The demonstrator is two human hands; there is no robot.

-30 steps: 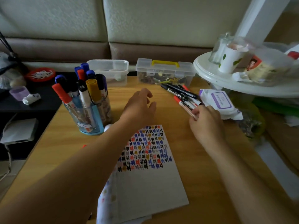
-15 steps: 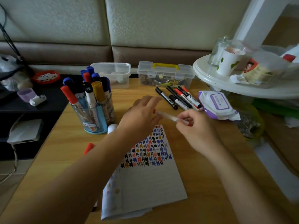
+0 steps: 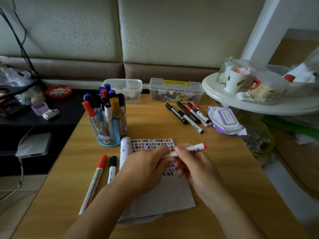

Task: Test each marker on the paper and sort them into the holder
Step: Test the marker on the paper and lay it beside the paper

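Blue holder (image 3: 107, 130) stands left, full of markers. Left hand (image 3: 146, 169) and right hand (image 3: 193, 168) both pinch a red-capped marker (image 3: 194, 148) above the paper (image 3: 165, 195) with its coloured test marks. Purple-labelled wipes pack (image 3: 225, 120): print unreadable. Wooden table (image 3: 227, 169), padded wall (image 3: 172, 31) behind.

Only two bare arms of the person show. The left forearm (image 3: 103, 209) is uncovered from the wrist down to the picture's lower edge, and the right forearm (image 3: 229, 204) likewise. The left hand (image 3: 146, 169) and the right hand (image 3: 195, 168) are bare as well, with smooth backs and softly rounded knuckles. The fingers (image 3: 181, 173) look slim. Their nails are too blurred to make out.
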